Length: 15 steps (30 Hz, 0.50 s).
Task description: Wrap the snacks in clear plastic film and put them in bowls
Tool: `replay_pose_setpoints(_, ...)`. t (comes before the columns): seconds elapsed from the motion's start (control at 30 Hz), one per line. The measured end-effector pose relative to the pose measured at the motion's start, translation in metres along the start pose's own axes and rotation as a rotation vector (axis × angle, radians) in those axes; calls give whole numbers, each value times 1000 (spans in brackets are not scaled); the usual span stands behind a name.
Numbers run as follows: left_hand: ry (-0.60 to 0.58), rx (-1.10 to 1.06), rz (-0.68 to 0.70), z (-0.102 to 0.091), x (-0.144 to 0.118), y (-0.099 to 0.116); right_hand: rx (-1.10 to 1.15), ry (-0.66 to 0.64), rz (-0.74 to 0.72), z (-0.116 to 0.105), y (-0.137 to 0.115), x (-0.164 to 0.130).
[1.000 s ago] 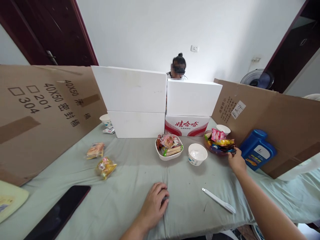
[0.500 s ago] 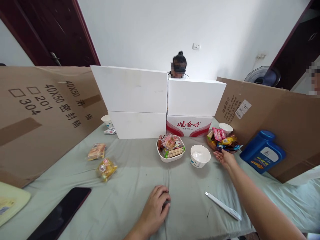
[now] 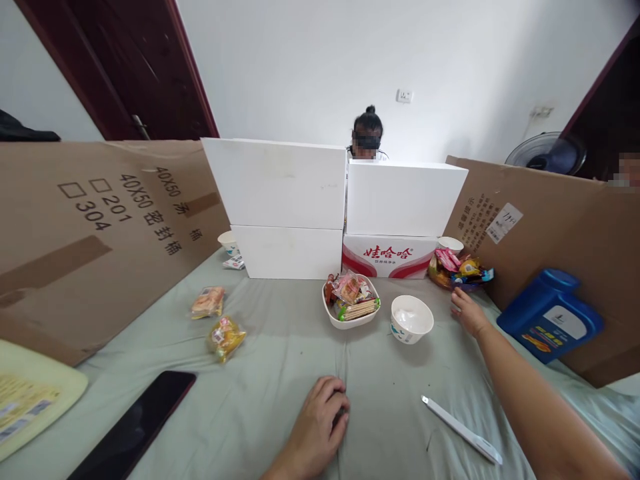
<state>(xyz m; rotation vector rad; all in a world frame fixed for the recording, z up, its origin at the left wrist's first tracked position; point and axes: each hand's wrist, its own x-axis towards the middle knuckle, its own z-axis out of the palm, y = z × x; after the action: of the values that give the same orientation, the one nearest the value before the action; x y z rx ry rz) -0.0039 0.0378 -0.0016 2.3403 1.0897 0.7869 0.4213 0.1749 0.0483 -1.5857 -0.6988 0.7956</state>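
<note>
My left hand (image 3: 320,423) rests on the cloth near the front, fingers loosely curled and thumb apart, with nothing visible in it. My right hand (image 3: 470,313) reaches out at the right, fingers apart and holding nothing. Its fingertips are just in front of a basket (image 3: 440,280) of wrapped snacks; whether they touch it I cannot tell. To its left stands a white paper bowl (image 3: 407,333) with clear plastic inside. Left of that is a white dish (image 3: 345,325) filled with packaged snacks and a bundle of sticks. Another white bowl (image 3: 451,245) sits behind the basket, partly hidden.
White boxes (image 3: 290,193) and cardboard panels (image 3: 120,267) wall the table; a person (image 3: 367,133) sits behind. A blue bottle (image 3: 550,317) leans at right. A white utility knife (image 3: 463,430), two snack packets (image 3: 227,338) and a black phone (image 3: 135,427) lie in front.
The snack basket and the bowl behind it have shifted back a little. My right hand has turned from palm-up to back-up. The view has swung slightly left; my left hand stays put.
</note>
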Motion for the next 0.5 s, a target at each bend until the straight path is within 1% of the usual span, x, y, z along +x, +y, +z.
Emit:
replay_pose_setpoints(0.1, 18, -14, 0, 0, 1, 1, -89, -84, -94, 16, 4, -21)
replay_pose_setpoints(0.2, 29, -28, -5, -1, 1, 2, -161, -190, -205, 28, 13, -56)
replay_pose_setpoints(0.27, 32, -36, -12, -2, 2, 3, -210, -257, -258, 32, 20, -79)
replay_pose_setpoints(0.33, 35, -43, -17, -3, 2, 4, -328, -295, -335, 32, 28, -99)
replay_pose_setpoints(0.4, 40, -51, -20, -2, 1, 6, -487, -269, -434, 32, 34, -114)
replay_pose_setpoints(0.5, 68, -88, -26, 2, -1, 6, -637, -150, -565, 30, 45, -134)
